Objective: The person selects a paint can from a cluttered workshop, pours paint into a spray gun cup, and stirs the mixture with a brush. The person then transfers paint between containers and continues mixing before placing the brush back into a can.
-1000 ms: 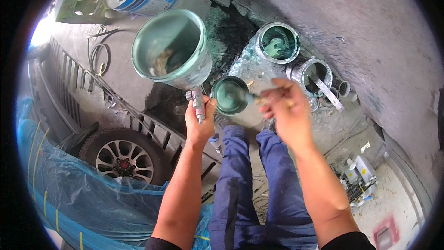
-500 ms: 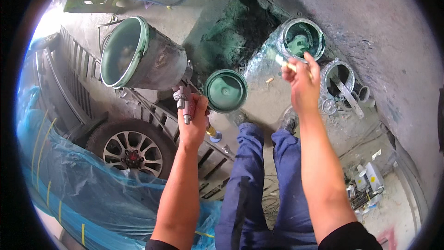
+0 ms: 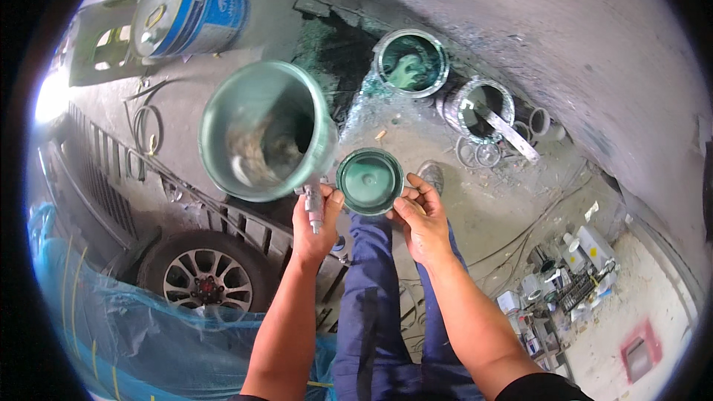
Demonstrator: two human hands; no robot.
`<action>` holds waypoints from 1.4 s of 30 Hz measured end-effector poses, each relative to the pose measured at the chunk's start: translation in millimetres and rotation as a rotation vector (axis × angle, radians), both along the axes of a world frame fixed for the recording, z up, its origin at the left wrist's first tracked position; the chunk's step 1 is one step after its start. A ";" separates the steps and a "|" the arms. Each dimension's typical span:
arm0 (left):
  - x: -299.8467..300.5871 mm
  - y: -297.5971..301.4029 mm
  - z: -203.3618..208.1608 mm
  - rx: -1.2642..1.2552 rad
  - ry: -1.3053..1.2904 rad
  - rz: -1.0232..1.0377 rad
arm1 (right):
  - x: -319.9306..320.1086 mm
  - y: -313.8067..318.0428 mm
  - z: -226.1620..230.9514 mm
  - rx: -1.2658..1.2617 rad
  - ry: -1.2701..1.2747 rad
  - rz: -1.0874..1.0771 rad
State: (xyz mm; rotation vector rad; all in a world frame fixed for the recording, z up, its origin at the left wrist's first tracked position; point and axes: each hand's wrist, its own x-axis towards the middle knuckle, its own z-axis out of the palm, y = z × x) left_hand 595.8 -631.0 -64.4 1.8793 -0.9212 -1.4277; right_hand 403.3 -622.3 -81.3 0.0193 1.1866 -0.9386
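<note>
My left hand (image 3: 316,219) is closed round a metal spray gun (image 3: 311,209), below a round green-coated cup (image 3: 370,182). The cup faces up, with a green surface and a small central nub inside its rim. My right hand (image 3: 423,226) grips the cup's right rim between thumb and fingers. Just left of the gun is a large, open, green-rimmed bucket-like vessel (image 3: 321,104), blurred by motion. It seems joined to the gun, though the joint is hidden. Beyond my hands stands a pail of green paint (image 3: 411,72).
A second pail (image 3: 454,113) holds a flat stirring stick (image 3: 512,136). A blue-and-white drum (image 3: 200,15) stands at far left, beside a stool (image 3: 89,78). A wheel (image 3: 208,278) and blue plastic sheeting (image 3: 141,349) lie at lower left. Assorted clutter (image 3: 557,289) covers the right floor.
My right hand has left the green paint pail and come to the cup's rim; the brush-like stick it held is out of sight. The bucket-like vessel has swung so its mouth faces up more.
</note>
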 end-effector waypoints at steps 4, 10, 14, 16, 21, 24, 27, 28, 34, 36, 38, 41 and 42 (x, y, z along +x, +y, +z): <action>-36.6 3.7 -5.1 -0.014 0.058 -0.059 | -35.1 9.1 -1.1 0.038 -0.006 -0.076; -71.5 16.7 -21.7 0.056 0.102 -0.174 | -92.4 10.9 -5.2 0.036 0.127 -0.195; -74.5 12.1 -21.6 -0.025 -0.051 -0.281 | -156.3 -15.0 -6.1 0.102 0.440 -0.215; -71.6 12.8 -26.0 -0.027 -0.085 -0.280 | -190.0 -34.3 -17.5 0.057 0.728 -0.076; -59.2 17.2 -38.1 0.005 -0.208 -0.275 | -206.0 -99.9 -37.3 -0.172 1.425 0.488; -46.5 25.2 -46.1 -0.089 -0.237 -0.215 | -180.4 -121.4 -38.2 -0.318 1.719 0.819; -24.2 42.4 -67.4 -0.154 -0.338 -0.115 | -169.0 -127.2 -32.8 -0.326 1.767 0.950; -15.9 46.1 -70.2 -0.118 -0.349 -0.118 | -167.5 -123.5 -33.8 -0.370 1.772 1.014; 14.2 25.4 -73.6 0.145 -0.036 0.299 | -169.7 -110.5 -35.3 -0.416 1.863 1.132; 36.5 27.7 -93.2 0.216 0.051 0.344 | -165.0 -104.9 -34.9 -0.413 1.847 1.191; 61.7 31.8 -106.6 0.252 0.078 0.376 | -164.5 -107.6 -33.1 -0.375 1.886 1.033; 77.2 24.3 -120.1 0.317 -0.015 0.368 | -160.3 -96.3 -29.3 -0.435 1.884 1.039; 77.5 15.4 -108.7 0.419 -0.016 0.370 | -160.0 -93.7 -26.9 -0.407 1.895 0.997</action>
